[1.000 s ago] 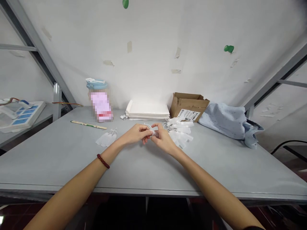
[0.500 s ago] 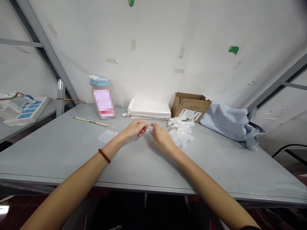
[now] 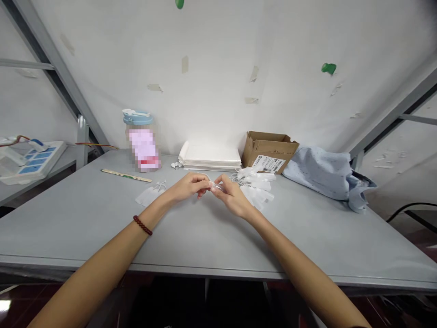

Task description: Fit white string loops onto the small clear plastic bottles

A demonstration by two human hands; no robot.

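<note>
Over the middle of the table, my left hand (image 3: 193, 186) and my right hand (image 3: 229, 193) meet fingertip to fingertip. Between them is a small translucent white tag (image 3: 220, 187) with a thin white cord. My left thumb and fingers are closed on its cord end, and a bit of cord arches above them. My right thumb and fingers pinch the tag's body, partly hiding it. To the right lies a pile of similar corded tags (image 3: 261, 184). A few more tags (image 3: 147, 196) rest left of my left forearm.
A stack of white sheets (image 3: 210, 157) stands by the wall, small white pieces (image 3: 176, 165) beside it. An opened cardboard box (image 3: 269, 150) and a light blue cloth (image 3: 317, 173) are at the right. A blue-lidded container (image 3: 137, 119) and a flat stick (image 3: 126, 176) are at the left.
My hands have come together, fingertips now touching around the tag. My right hand has turned slightly, showing more of the tag. The camera view has shifted a little.
</note>
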